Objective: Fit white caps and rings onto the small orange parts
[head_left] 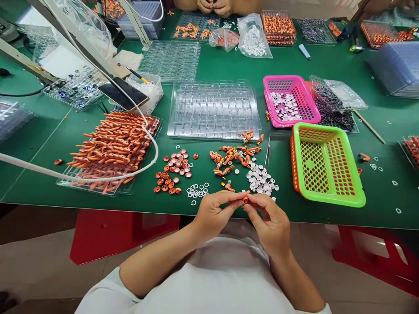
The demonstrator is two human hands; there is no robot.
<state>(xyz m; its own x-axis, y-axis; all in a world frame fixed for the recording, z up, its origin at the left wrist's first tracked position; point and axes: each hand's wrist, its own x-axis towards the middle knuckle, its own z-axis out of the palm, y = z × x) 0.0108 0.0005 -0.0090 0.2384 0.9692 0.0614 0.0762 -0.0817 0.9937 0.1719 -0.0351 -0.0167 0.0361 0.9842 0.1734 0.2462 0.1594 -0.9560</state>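
Both hands meet at the table's front edge, fingertips pinched around one small orange part (245,199). My left hand (214,213) holds it from the left, my right hand (270,222) from the right; the fingers cover most of it. Just beyond them lie round white discs (260,178) and a loose group of orange pieces with yellow and dark bits (229,159). Left of these are small orange cups (168,179), some with white inside, and thin white rings (197,190). Metal tweezers (268,152) rest behind the discs.
A green basket (353,174) stands at right, a pink basket (268,102) behind it. Clear trays (212,111) lie in the middle. A heap of orange parts (114,144), a white cable (153,152) and a phone (124,92) are left. Another person's hands (216,6) show across the table.
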